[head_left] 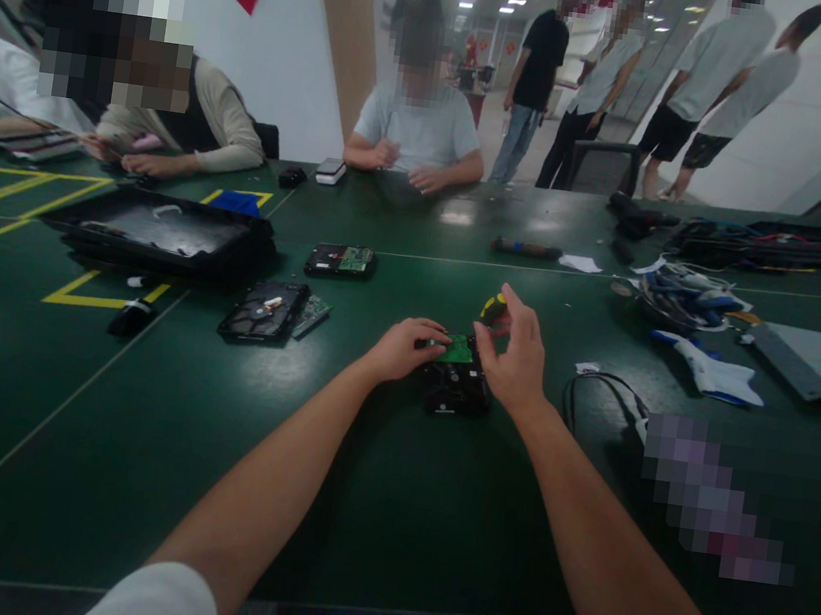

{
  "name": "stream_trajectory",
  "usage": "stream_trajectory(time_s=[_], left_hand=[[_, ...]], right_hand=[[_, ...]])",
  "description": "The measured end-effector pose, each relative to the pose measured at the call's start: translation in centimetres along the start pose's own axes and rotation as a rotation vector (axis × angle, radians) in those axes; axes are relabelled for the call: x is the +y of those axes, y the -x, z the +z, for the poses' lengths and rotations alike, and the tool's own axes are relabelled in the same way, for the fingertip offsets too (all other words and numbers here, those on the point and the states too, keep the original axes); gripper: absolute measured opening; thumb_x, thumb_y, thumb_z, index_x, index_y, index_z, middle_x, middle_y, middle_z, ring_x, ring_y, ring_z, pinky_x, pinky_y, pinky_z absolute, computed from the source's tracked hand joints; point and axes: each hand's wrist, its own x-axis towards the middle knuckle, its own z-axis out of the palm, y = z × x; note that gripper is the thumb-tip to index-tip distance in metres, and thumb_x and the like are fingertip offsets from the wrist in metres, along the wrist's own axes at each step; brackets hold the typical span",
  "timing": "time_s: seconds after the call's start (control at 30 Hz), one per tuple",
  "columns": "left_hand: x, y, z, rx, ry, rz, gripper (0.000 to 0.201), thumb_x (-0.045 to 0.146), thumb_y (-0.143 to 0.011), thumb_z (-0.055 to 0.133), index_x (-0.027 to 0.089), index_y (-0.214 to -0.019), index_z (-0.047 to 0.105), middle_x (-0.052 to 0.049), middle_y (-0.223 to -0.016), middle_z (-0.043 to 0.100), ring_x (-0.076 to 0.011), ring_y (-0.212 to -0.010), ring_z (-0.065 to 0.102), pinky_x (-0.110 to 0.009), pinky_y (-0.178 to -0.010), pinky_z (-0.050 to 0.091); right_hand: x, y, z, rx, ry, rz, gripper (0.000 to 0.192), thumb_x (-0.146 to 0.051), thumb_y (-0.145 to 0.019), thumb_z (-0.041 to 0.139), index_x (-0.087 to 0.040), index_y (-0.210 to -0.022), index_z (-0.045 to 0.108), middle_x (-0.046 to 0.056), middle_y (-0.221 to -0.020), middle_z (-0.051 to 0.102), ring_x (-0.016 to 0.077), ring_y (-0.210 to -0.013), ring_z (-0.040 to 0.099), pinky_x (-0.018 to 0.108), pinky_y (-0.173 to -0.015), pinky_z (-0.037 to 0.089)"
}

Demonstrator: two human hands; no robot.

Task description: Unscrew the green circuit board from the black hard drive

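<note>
A black hard drive [457, 392] lies on the green table in front of me, its green circuit board [459, 349] facing up at the far end. My left hand [409, 348] grips the drive's left side, fingers curled over the board's edge. On the other side, my right hand [514, 354] holds a yellow-and-black screwdriver [492, 308] between thumb and fingers, close to the drive's far right corner. The screwdriver's tip is too small to make out.
Left of my hands lie another hard drive [264, 310], a loose circuit board [312, 317], a third drive [341, 261] and a black tray-like casing [163, 230]. Rightward are a cable [609, 379], white-blue gloves [712, 372] and a grey metal box [819, 361]. A person [416, 132] sits opposite.
</note>
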Motion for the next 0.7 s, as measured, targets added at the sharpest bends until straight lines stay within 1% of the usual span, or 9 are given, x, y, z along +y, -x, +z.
stream_trajectory(time_s=[0.13, 0.27, 0.33, 0.47, 0.6, 0.7], left_hand=[[0.08, 0.02, -0.05, -0.005, -0.002, -0.004, 0.025, 0.027, -0.093, 0.07, 0.028, -0.117, 0.077, -0.006, -0.129, 0.072, -0.0235, -0.122, 0.065, -0.047, -0.112, 0.049], [0.03, 0.0, -0.04, -0.007, 0.002, 0.002, 0.024, 0.027, -0.094, 0.07, 0.027, -0.117, 0.077, -0.006, -0.128, 0.072, -0.0234, -0.122, 0.066, -0.046, -0.112, 0.048], [-0.05, -0.02, -0.01, -0.012, 0.001, 0.004, 0.025, 0.028, -0.094, 0.07, 0.027, -0.117, 0.077, -0.006, -0.127, 0.072, -0.0237, -0.122, 0.066, -0.047, -0.112, 0.049], [-0.14, -0.04, 0.04, -0.008, 0.005, 0.002, 0.025, 0.028, -0.094, 0.07, 0.027, -0.117, 0.077, -0.006, -0.129, 0.072, -0.0237, -0.121, 0.066, -0.047, -0.111, 0.05], [-0.09, -0.02, 0.01, -0.009, 0.009, 0.005, 0.025, 0.027, -0.094, 0.07, 0.027, -0.118, 0.077, -0.006, -0.128, 0.072, -0.0234, -0.122, 0.066, -0.046, -0.112, 0.049], [-0.07, -0.01, -0.01, -0.004, 0.009, 0.005, 0.025, 0.027, -0.093, 0.07, 0.027, -0.118, 0.077, -0.006, -0.128, 0.072, -0.0236, -0.122, 0.065, -0.046, -0.112, 0.049]], right_hand=[[-0.05, -0.01, 0.03, -0.015, -0.016, 0.0, 0.067, -0.032, -0.1, 0.054, -0.03, -0.161, 0.026, 0.014, -0.133, 0.06, 0.025, -0.097, 0.067, 0.051, -0.092, 0.062], [-0.13, -0.01, 0.06, 0.002, 0.003, 0.01, 0.066, -0.034, -0.099, 0.057, -0.031, -0.159, 0.03, 0.013, -0.129, 0.059, 0.024, -0.093, 0.065, 0.05, -0.087, 0.064], [-0.17, -0.01, 0.07, 0.006, 0.011, 0.008, 0.067, -0.035, -0.098, 0.058, -0.031, -0.159, 0.031, 0.012, -0.127, 0.06, 0.0243, -0.094, 0.064, 0.051, -0.088, 0.063], [-0.12, -0.03, 0.15, -0.001, -0.017, -0.007, 0.066, -0.03, -0.099, 0.055, -0.03, -0.16, 0.028, 0.014, -0.131, 0.058, 0.0241, -0.097, 0.065, 0.05, -0.09, 0.063], [-0.04, -0.1, 0.21, 0.019, -0.02, -0.007, 0.066, -0.033, -0.098, 0.059, -0.03, -0.158, 0.032, 0.013, -0.127, 0.059, 0.0226, -0.091, 0.065, 0.047, -0.083, 0.064], [-0.04, -0.07, 0.21, 0.022, -0.026, -0.004, 0.065, -0.033, -0.098, 0.059, -0.031, -0.158, 0.032, 0.012, -0.127, 0.059, 0.0231, -0.094, 0.066, 0.048, -0.086, 0.064]])
